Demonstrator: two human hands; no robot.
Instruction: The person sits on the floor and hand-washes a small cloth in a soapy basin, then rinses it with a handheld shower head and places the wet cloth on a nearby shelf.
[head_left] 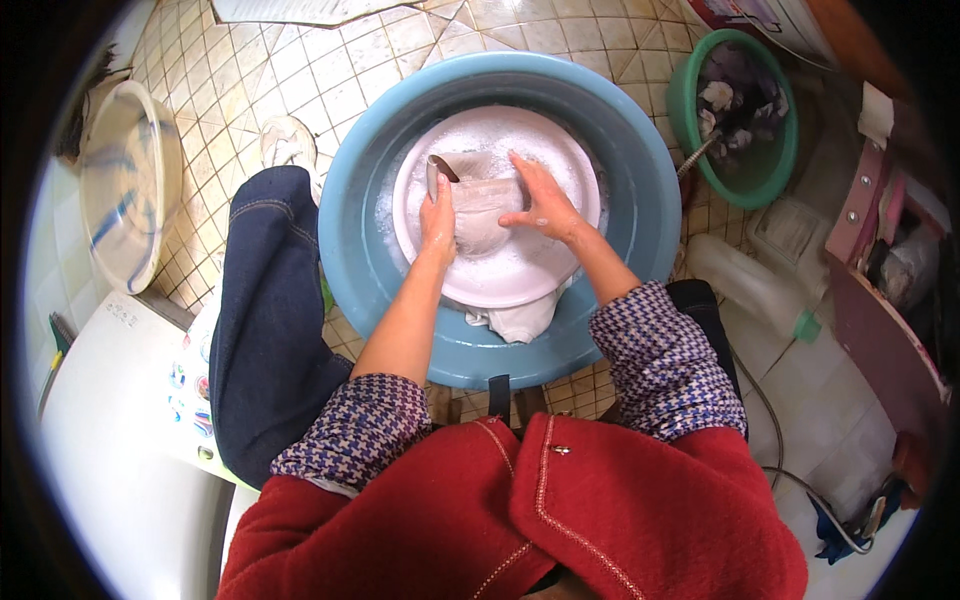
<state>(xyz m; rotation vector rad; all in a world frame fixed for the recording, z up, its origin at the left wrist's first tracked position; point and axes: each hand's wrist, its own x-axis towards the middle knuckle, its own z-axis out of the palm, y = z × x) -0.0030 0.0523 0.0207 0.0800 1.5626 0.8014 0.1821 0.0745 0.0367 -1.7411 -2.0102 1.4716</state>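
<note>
My left hand [438, 222] is closed on the left side of a wet beige-grey cloth item [482, 222]. The item has a curved, dark-edged opening at its upper left; I cannot tell its exact kind. On its right side, the fingers and thumb of my right hand [545, 205] are spread apart, their tips against the cloth. Both hands are over a round pale pink basin [500, 290] with suds in it. That basin sits inside a large blue tub [350, 240] holding foamy water. A white cloth [528, 318] pokes out below the pink basin's near rim.
A green basin [688, 120] with dark and white laundry in water stands at the far right. A pale basin with blue streaks [130, 190] leans at the left. Near the right side lie a clear plastic jug [735, 275] and a cable [770, 420]. The floor is tiled [340, 75].
</note>
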